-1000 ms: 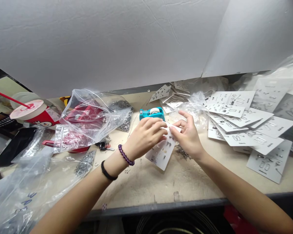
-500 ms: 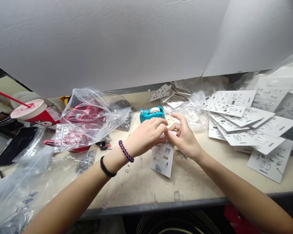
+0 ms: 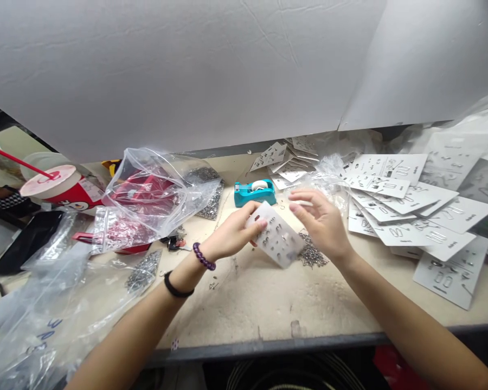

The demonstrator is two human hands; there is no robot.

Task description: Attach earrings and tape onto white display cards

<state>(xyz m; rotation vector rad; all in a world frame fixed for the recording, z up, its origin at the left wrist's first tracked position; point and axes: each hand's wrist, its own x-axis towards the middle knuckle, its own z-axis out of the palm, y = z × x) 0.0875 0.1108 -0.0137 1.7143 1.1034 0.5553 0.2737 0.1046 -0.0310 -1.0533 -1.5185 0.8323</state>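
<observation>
My left hand (image 3: 239,229) pinches the white card (image 3: 280,250) by one end above the tabletop (image 3: 268,309), and I should press only there, off its metal pieces (image 3: 277,228), my right hand (image 3: 322,225) loosely spread, seemingly empty.

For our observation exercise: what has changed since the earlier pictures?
The right hand has let go of the white card and moved right; the left hand alone holds it, its lower end swung rightward. The teal tape dispenser and piled cards stayed put.
</observation>
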